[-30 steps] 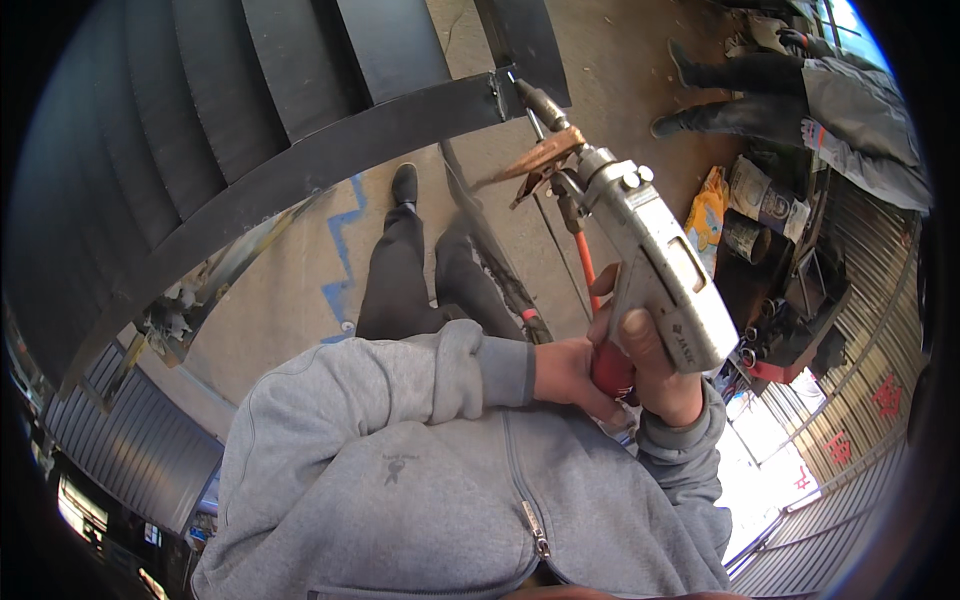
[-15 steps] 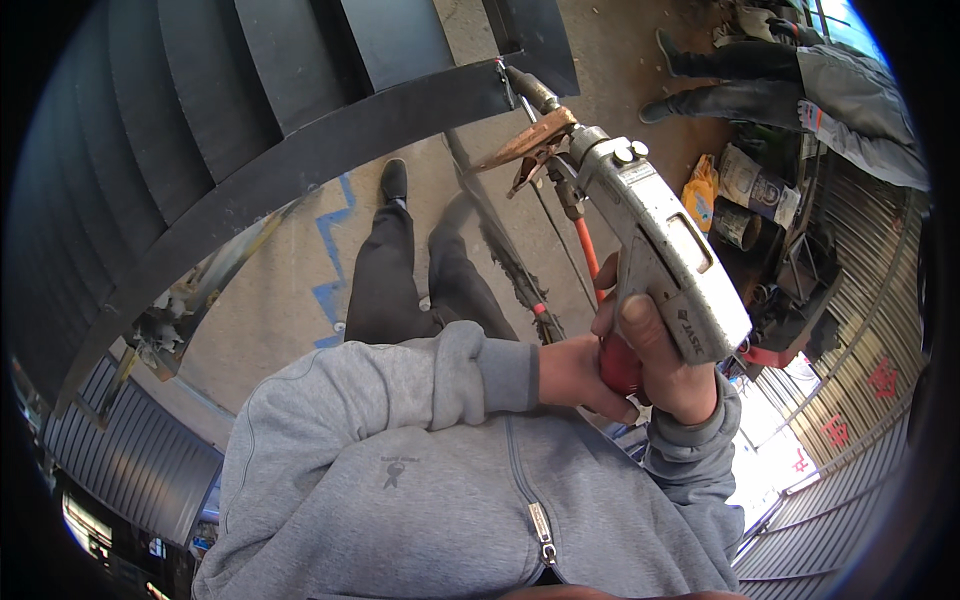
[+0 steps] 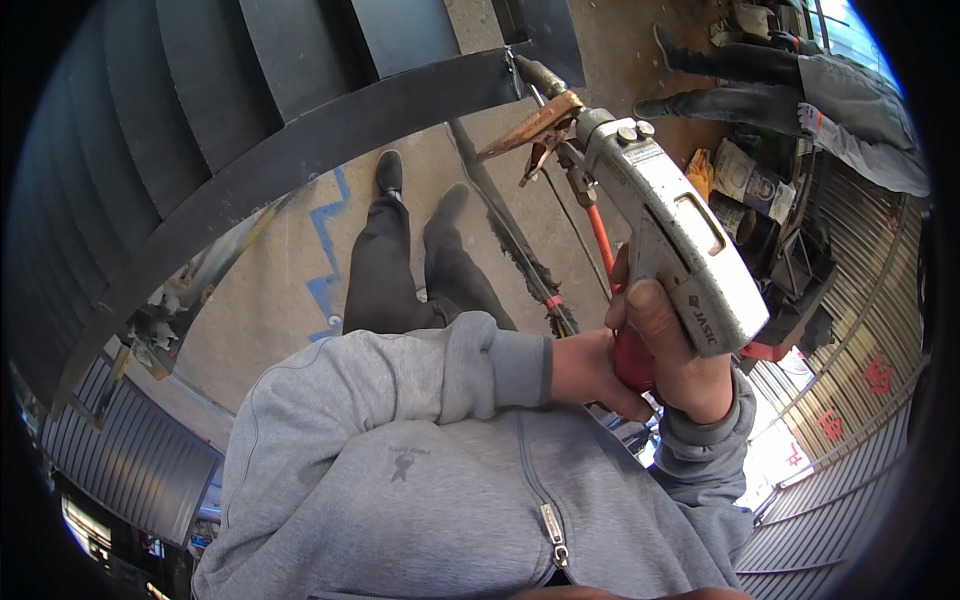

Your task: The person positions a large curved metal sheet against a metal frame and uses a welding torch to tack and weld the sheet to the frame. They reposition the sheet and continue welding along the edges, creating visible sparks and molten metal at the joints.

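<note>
A handheld welding gun (image 3: 672,235) with a silver-grey body and a red grip points up and away from me. Its copper-coloured tip (image 3: 533,128) sits against the edge of a dark curved steel beam (image 3: 300,150). My right hand (image 3: 678,358) wraps the red grip from the right, thumb up along the body. Pressed in from the left, my left hand (image 3: 588,374) is closed around the same grip. A red hose (image 3: 600,235) runs down from the gun's front toward my hands.
Dark steel slats (image 3: 180,70) fill the upper left behind the beam. My legs and black shoes (image 3: 388,172) stand on a concrete floor with blue paint marks (image 3: 325,235). A long metal bar (image 3: 510,240) lies on it. Another person (image 3: 800,80) stands at upper right near clutter and corrugated metal walls (image 3: 860,380).
The gun stays at the beam's edge and both hands keep their hold. The view has shifted slightly, so the gun and hands sit a little lower and closer.
</note>
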### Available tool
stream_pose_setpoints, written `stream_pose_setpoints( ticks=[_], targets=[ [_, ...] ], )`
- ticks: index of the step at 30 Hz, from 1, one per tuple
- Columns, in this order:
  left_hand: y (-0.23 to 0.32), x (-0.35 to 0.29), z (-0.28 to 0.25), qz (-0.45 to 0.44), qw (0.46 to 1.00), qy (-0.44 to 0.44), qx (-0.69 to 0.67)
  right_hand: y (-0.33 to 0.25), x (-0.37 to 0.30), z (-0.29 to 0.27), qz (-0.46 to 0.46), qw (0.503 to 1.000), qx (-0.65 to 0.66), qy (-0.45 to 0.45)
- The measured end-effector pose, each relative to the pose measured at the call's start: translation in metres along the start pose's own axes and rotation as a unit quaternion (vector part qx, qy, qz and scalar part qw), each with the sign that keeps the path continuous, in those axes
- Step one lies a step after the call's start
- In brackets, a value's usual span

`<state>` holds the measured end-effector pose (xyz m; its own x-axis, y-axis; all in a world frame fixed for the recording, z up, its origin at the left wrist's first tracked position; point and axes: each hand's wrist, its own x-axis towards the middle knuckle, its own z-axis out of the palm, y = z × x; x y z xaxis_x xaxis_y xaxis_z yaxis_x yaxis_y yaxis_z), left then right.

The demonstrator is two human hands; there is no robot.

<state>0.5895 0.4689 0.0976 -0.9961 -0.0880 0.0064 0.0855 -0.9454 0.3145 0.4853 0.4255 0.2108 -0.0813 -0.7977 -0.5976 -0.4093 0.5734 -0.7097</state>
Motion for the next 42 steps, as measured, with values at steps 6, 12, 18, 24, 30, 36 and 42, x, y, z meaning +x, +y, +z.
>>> stream_pose_setpoints(
  ticks=[6, 12, 18, 24, 30, 36, 42],
  targets=[
    [0.001, 0.006, 0.0, 0.013, 1.0, -0.002, 0.0, -0.007, 0.004, -0.002, -0.008, 1.0, -0.02, -0.011],
    [0.0, 0.005, 0.002, 0.01, 1.0, 0.005, -0.008, -0.012, 0.005, -0.004, 0.013, 0.999, -0.014, -0.026],
    [0.003, 0.007, 0.004, 0.016, 1.0, -0.01, -0.025, -0.012, 0.003, -0.003, 0.025, 0.999, 0.026, 0.002],
    [0.004, 0.005, 0.003, 0.01, 1.0, -0.001, -0.012, -0.012, 0.003, -0.003, 0.03, 1.0, 0.001, -0.008],
    [0.004, 0.003, 0.002, 0.023, 1.0, 0.005, -0.009, -0.012, 0.006, -0.005, 0.011, 0.999, 0.024, -0.026],
    [0.001, 0.003, 0.001, 0.021, 1.0, -0.007, -0.004, -0.014, 0.005, -0.004, 0.017, 0.999, 0.014, -0.037],
    [-0.001, 0.001, 0.001, 0.003, 1.0, -0.01, -0.013, -0.006, 0.001, 0.005, 0.008, 1.0, 0.004, 0.014]
  ],
)
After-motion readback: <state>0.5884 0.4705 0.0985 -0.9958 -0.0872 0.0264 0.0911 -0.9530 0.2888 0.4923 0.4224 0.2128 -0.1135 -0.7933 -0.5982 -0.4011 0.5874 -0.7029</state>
